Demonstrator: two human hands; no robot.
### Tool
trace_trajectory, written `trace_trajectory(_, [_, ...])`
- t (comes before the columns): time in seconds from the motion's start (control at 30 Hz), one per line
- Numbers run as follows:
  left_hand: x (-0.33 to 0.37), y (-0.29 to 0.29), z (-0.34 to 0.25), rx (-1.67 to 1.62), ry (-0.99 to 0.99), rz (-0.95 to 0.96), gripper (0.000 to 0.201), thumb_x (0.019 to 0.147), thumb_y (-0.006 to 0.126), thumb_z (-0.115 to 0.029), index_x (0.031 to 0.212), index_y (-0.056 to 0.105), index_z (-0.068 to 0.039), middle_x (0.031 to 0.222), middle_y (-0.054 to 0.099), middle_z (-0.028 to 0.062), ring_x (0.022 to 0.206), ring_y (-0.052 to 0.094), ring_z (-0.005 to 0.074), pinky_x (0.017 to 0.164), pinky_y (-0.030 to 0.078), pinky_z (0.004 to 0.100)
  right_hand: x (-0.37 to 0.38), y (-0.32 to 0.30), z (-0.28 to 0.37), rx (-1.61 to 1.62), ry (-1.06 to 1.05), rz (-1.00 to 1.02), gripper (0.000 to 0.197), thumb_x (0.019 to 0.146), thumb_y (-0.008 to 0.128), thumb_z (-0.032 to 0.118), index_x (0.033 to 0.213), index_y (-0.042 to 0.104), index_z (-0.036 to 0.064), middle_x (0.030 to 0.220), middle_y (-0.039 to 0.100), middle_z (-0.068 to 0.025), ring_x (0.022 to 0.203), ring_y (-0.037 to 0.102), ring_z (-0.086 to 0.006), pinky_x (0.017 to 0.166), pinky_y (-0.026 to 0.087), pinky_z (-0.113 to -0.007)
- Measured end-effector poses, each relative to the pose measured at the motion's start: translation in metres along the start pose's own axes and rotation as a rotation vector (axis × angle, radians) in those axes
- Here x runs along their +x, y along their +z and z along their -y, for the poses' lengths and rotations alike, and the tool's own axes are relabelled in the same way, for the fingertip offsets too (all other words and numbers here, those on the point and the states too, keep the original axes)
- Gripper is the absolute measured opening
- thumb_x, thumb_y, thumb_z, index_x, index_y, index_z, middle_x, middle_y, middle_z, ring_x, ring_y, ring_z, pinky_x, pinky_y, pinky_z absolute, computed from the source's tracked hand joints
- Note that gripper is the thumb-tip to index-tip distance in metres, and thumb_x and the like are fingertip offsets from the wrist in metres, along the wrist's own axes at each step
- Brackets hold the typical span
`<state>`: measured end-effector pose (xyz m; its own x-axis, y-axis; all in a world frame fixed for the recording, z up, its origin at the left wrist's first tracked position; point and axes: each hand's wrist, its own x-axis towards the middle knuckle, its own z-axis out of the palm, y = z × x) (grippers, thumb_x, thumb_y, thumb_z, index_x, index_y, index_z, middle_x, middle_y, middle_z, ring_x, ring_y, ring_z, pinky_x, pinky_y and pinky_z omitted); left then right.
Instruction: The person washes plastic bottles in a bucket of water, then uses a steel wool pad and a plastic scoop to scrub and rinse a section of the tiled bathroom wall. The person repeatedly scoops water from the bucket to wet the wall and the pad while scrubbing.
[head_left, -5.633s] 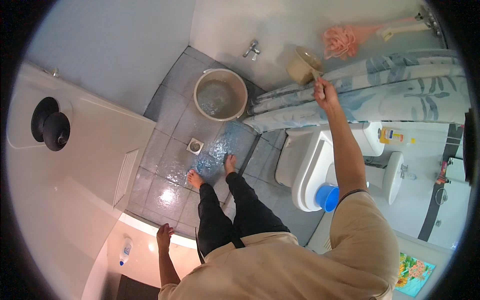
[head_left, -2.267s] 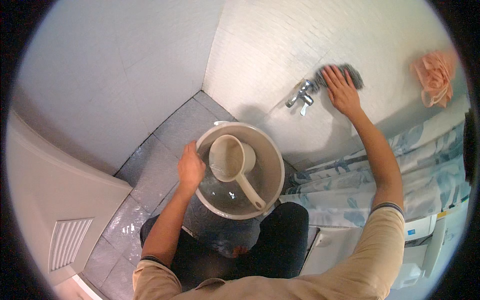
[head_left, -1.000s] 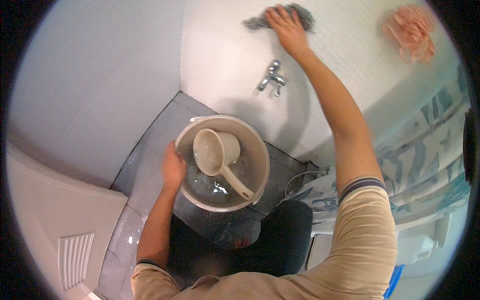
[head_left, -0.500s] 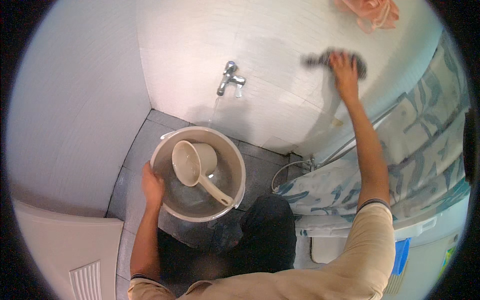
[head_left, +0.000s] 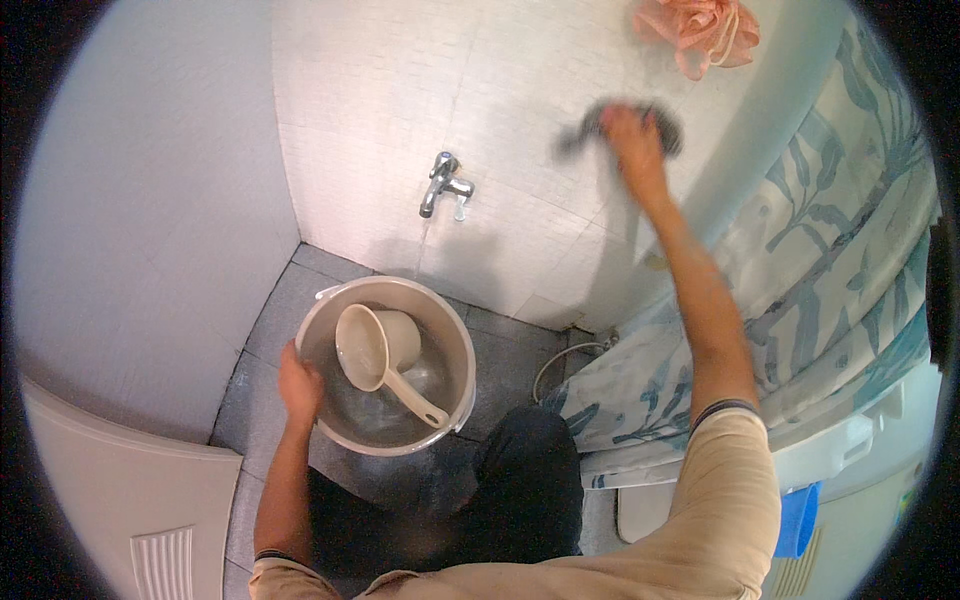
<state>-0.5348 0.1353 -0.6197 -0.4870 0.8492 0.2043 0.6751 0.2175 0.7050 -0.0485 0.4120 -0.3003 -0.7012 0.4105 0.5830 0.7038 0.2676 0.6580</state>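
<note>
My left hand (head_left: 299, 383) is closed on the left rim of a beige bucket (head_left: 468, 345), which stands on the floor. In the bucket lies a cream water dipper (head_left: 361, 348), tilted, with its handle toward the near right; some water shows around it. A thin stream runs from a chrome tap (head_left: 440, 185) down into the bucket. My right hand (head_left: 632, 140) is up at the white wall, pressed over a dark brush-like object (head_left: 662, 128) whose narrow end sticks out to the left. Motion blurs this object, so its exact kind is unclear.
A pink mesh bath puff (head_left: 700, 35) hangs high on the wall (head_left: 380, 90). At the right hangs a patterned shower curtain (head_left: 800, 240), close to my right arm. A hose (head_left: 550, 372) loops low by the wall. At lower left is a pale door (head_left: 100, 490) with a vent.
My right hand and the dark object appear further left and slightly lower. The whole view has shifted too, with tap and bucket lower in it. My left hand still grips the rim.
</note>
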Motion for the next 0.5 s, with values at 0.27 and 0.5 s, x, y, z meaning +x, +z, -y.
trace_trajectory(0.27, [-0.004, -0.005, 0.0, 0.04, -0.005, 0.006, 0.045, 0.081, 0.05, 0.001, 0.126, 0.05, -0.001, 0.118, 0.056, 0.0243, 0.11, 0.055, 0.0409, 0.093, 0.044, 0.0456, 0.033, 0.02, 0.05, 0.097, -0.06, -0.091, 0.054, 0.086, 0.046, -0.002, 0.138, 0.044, 0.0094, 0.146, 0.042, -0.0098, 0.139, 0.035, -0.0244, 0.113, 0.027, -0.052])
trace_trajectory(0.5, [-0.001, 0.001, 0.002, -0.027, -0.038, 0.009, 0.046, 0.081, 0.049, 0.002, 0.128, 0.048, 0.001, 0.117, 0.056, 0.0259, 0.11, 0.054, 0.0425, 0.094, 0.043, 0.0459, -0.045, -0.008, -0.044, -0.079, 0.094, 0.2, 0.055, 0.086, 0.042, -0.002, 0.139, 0.044, 0.0103, 0.147, 0.04, -0.0084, 0.14, 0.032, -0.0262, 0.112, 0.024, -0.056])
